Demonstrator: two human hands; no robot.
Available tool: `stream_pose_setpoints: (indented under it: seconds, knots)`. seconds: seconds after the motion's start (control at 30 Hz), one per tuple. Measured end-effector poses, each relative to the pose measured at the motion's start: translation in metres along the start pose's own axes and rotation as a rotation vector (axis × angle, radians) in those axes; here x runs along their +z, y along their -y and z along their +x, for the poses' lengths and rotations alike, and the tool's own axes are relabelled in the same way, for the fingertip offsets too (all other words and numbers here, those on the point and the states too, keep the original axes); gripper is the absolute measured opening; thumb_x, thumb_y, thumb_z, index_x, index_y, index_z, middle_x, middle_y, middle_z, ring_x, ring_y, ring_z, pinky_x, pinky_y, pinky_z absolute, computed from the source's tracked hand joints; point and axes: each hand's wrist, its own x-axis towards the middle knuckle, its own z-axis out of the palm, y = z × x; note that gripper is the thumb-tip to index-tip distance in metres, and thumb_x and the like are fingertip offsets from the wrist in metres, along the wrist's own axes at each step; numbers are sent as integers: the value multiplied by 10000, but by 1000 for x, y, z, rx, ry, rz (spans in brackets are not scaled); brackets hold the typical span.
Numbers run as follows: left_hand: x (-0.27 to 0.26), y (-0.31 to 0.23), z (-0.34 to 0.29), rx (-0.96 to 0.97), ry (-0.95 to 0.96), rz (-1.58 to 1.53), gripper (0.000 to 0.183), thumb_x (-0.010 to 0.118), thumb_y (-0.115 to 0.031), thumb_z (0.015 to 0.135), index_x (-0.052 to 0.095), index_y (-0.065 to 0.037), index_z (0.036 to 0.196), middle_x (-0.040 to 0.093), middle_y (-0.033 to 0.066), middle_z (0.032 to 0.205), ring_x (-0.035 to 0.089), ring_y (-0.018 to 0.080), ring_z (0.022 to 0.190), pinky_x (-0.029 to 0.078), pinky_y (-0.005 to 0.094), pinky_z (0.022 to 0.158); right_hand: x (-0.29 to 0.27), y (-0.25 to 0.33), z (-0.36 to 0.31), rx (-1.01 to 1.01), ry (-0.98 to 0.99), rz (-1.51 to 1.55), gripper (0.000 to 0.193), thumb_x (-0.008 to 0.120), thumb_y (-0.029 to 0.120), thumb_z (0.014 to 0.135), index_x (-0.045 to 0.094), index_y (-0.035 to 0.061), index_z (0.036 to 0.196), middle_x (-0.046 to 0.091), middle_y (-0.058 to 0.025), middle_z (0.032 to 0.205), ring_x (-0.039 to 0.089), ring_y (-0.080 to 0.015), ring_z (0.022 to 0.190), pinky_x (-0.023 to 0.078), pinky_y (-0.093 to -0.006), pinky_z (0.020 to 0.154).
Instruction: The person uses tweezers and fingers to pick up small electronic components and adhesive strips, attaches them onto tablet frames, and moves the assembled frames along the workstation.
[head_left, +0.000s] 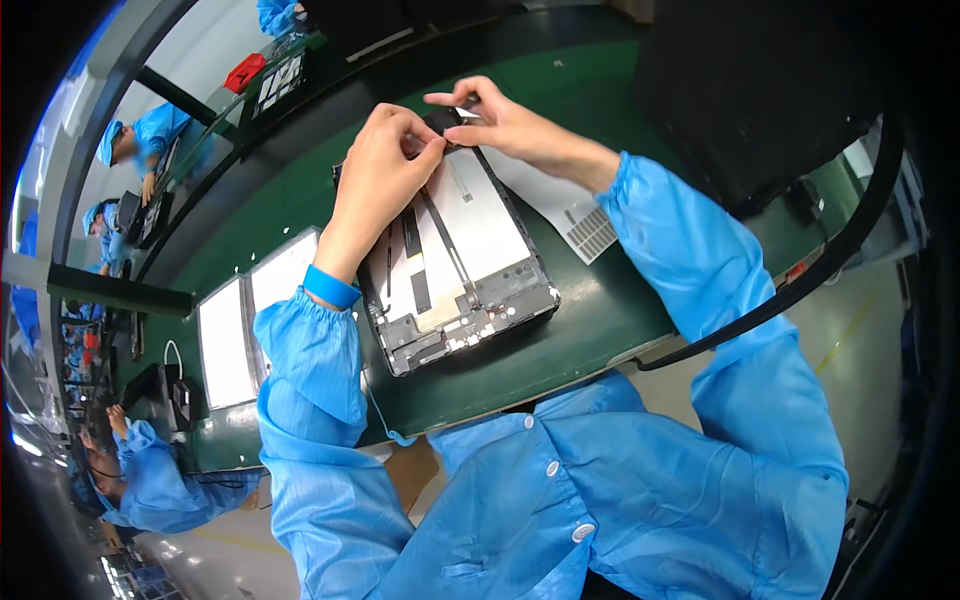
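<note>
An opened tablet-like device (495,235) lies tilted on the green table in front of me, with silver plates, dark flat cables and a black frame with small parts along its near edge. At its far end, my left hand (385,170) is closed, thumb and fingertips pinched together above the device. My right hand (515,135) meets it there from the right, its thumb bent in close to the left fingertips and its forefinger curled. Between them a small black part shows at the device's far edge. My fingers hide what exactly they pinch.
A pale sheet with a printed grid (575,220) sticks out from beneath the device's right side. Left of it lie papers in clear sleeves (228,340). A large black box (750,110) stands at right, near a thick black cable (800,305). Co-workers in blue (165,130) sit at left.
</note>
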Motion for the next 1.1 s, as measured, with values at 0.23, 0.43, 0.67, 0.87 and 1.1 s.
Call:
stream_pose_setpoints:
  seconds: [0.23, 0.43, 0.67, 0.87, 1.1]
  knots:
    - [-35, -1, -40, 223, -229, 43, 233, 674, -136, 876, 659, -45, 1090, 590, 131, 1295, 615, 291, 1128, 483, 347, 960, 25, 15, -67, -104, -249, -63, 233, 609, 152, 1004, 455, 50, 1146, 577, -142, 1288, 532, -174, 1234, 405, -298, 1019]
    - [8, 14, -124, -78, -437, -650, 502, 635, -222, 941, 504, -45, 1392, 268, 189, 1584, 181, 353, 1500, 184, 425, 1210, 56, 68, -88, 59, -187, -246, 329, 625, 98, 962, 492, 42, 1257, 542, -118, 1377, 505, -186, 1271, 375, -327, 1085]
    - [12, 4, -127, -123, -834, -1008, 698, 390, -327, 1069, 3, -29, 1568, 46, 175, 1622, 110, 304, 1514, 119, 400, 1222, 47, 117, 39, 62, -69, 38, 363, 645, 78, 852, 476, 60, 1173, 523, -222, 1425, 617, -182, 1123, 484, -250, 924]
    - [55, 27, -126, -281, -675, -1033, 644, 612, -152, 930, 269, 81, 1423, 331, 285, 1436, 333, 393, 1374, 269, 419, 1164, 7, -3, 230, 467, -76, 196, 181, 738, 142, 837, 684, 38, 975, 661, -49, 962, 646, -152, 869, 523, -289, 816]
    - [65, 16, -126, -335, -686, -760, 724, 593, -129, 923, 174, 72, 1479, 206, 313, 1523, 222, 466, 1429, 204, 487, 1196, 61, -119, 290, -42, -432, -332, 426, 707, 117, 837, 555, -8, 1215, 627, -111, 1041, 619, -201, 925, 488, -288, 858]
